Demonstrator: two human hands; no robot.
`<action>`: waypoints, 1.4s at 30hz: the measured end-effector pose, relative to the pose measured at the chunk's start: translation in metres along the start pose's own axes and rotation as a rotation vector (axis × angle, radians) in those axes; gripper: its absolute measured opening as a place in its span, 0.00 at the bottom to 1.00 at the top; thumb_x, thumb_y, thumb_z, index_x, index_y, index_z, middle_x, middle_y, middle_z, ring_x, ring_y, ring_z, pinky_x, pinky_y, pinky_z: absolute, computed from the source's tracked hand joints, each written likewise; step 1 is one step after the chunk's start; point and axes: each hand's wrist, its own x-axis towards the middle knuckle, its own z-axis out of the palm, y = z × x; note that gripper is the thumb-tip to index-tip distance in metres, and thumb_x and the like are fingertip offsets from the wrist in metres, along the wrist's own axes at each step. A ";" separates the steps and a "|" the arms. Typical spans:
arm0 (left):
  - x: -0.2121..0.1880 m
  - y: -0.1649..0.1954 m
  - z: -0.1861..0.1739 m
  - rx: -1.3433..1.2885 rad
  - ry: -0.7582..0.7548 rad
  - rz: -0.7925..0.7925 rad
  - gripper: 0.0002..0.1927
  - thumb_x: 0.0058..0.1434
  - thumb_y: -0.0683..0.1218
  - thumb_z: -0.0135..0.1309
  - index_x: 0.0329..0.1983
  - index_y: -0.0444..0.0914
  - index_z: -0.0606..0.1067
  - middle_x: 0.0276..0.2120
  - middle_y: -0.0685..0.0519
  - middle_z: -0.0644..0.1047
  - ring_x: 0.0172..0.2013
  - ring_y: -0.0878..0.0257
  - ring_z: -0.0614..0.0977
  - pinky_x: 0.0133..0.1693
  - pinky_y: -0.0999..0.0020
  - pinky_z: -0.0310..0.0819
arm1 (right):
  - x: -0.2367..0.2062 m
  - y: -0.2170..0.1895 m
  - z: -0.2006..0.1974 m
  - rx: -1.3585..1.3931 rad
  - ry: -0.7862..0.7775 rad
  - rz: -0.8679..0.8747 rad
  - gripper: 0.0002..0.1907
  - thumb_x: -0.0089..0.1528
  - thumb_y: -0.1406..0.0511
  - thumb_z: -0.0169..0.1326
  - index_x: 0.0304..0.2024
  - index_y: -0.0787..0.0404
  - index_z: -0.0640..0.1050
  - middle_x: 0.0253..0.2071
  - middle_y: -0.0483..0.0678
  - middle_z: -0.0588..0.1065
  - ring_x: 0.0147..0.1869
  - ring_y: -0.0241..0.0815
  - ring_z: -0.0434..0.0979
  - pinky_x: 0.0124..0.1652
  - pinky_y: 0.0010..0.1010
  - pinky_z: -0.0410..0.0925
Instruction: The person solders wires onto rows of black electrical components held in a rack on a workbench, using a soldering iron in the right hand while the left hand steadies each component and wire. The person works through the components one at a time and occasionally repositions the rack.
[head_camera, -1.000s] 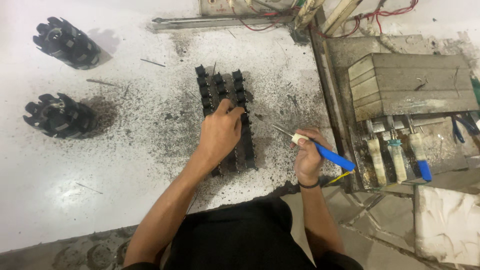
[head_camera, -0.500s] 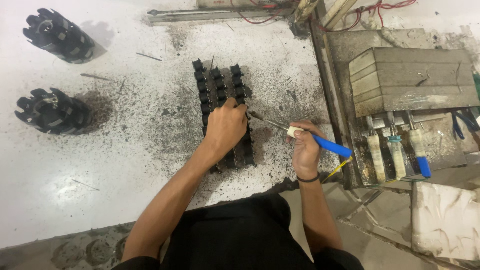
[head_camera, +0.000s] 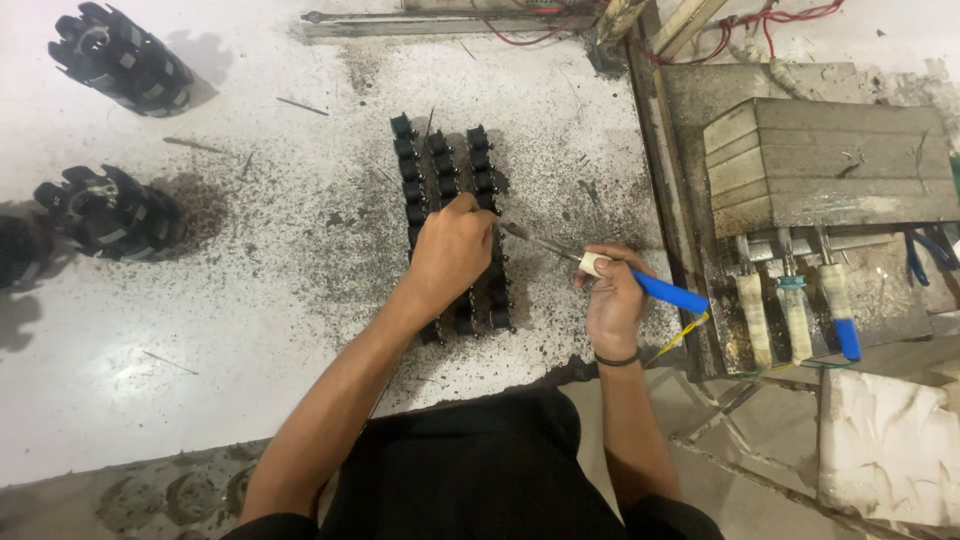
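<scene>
Fingers of the right hand (head_camera: 612, 300) grip a blue-handled soldering iron (head_camera: 610, 270) (tip toward ten o'clock); left hand (head_camera: 452, 250) presses closed on black parts (head_camera: 445, 170).

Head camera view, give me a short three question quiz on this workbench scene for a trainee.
1. True or false: the left hand rests on the rows of small black parts.
2. Which tool does the right hand hold? A) a blue-handled soldering iron B) a hammer C) a paintbrush
3. Fill in: the round black slotted cores stand on the white table to the ____ of the rows.

Key: 1 true; 2 A; 3 left.
</scene>
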 end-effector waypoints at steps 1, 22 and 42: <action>0.000 0.000 0.002 0.007 -0.007 0.001 0.06 0.57 0.37 0.54 0.32 0.34 0.82 0.36 0.41 0.78 0.30 0.40 0.82 0.35 0.49 0.80 | 0.000 0.000 -0.001 -0.005 0.004 -0.003 0.08 0.58 0.73 0.52 0.38 0.73 0.79 0.38 0.58 0.78 0.34 0.47 0.76 0.32 0.37 0.72; -0.003 0.001 -0.001 0.065 0.029 0.013 0.07 0.55 0.38 0.56 0.34 0.37 0.83 0.34 0.46 0.80 0.29 0.43 0.83 0.31 0.51 0.80 | -0.001 -0.004 0.005 0.016 -0.032 -0.034 0.09 0.58 0.74 0.51 0.38 0.74 0.79 0.40 0.58 0.77 0.36 0.48 0.76 0.33 0.37 0.72; -0.021 0.017 -0.027 0.032 0.108 0.067 0.07 0.56 0.38 0.55 0.38 0.33 0.77 0.36 0.43 0.77 0.29 0.43 0.82 0.31 0.51 0.79 | -0.024 -0.001 -0.017 0.007 -0.064 -0.141 0.10 0.56 0.72 0.50 0.38 0.72 0.78 0.41 0.55 0.74 0.39 0.47 0.76 0.35 0.35 0.72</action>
